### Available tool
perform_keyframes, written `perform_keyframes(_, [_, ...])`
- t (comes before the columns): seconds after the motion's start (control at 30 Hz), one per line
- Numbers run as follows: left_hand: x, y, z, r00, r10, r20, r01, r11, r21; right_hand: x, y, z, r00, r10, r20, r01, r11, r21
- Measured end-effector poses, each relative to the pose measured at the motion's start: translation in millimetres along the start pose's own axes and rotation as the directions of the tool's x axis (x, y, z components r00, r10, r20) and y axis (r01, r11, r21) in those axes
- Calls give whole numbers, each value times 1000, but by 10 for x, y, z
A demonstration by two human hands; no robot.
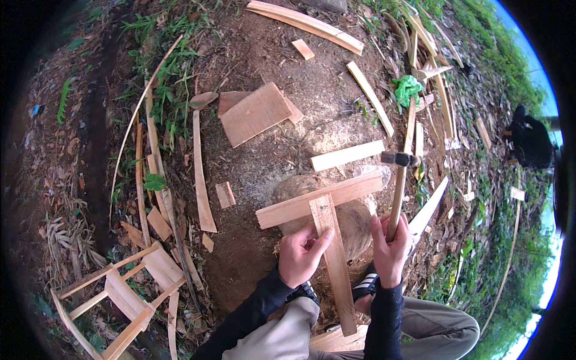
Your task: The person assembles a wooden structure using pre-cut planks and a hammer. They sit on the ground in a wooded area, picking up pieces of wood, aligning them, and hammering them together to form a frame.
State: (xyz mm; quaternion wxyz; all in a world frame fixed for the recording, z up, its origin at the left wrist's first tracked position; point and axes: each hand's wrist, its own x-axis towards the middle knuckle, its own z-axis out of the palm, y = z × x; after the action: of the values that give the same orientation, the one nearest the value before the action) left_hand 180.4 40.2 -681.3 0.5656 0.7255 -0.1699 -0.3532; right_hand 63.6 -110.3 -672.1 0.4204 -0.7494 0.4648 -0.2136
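My right hand (pixel 390 249) is wrapped round the wooden handle of a hammer (pixel 400 198), its dark metal head raised at the top. My left hand (pixel 303 255) grips the left edge of a narrow wooden board (pixel 337 270), the thumb lying over its face. That board's far end overlaps a longer crosswise board (pixel 288 210), so the two form a T. Both rest over a round log (pixel 354 225) on the ground. Whether a nail is at the overlap, I cannot tell. A handsaw (pixel 429 207) with a pale blade lies just right of my right hand.
Beyond the log lie a loose plank (pixel 348 156), flat wooden panels (pixel 255 114) and longer strips (pixel 306 25). A slatted wooden frame (pixel 129 294) stands at the lower left. A green plastic bag (pixel 408 90) and a dark object (pixel 528 138) are to the right.
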Motion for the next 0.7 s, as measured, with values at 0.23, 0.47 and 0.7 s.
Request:
perform_keyframes(0.23, [7,66,18,1000,-17,-23,18,999,41,236,-267,135,956,-267,-120,255,961,-106])
perform_keyframes(0.47, [11,172,8,996,-87,23,88,996,-25,449,-334,198,979,-203,-29,200,977,-69])
perform_keyframes(0.7, [19,5,47,999,-47,-19,46,997,-60,133,-319,23,959,-285,7,275,920,-281])
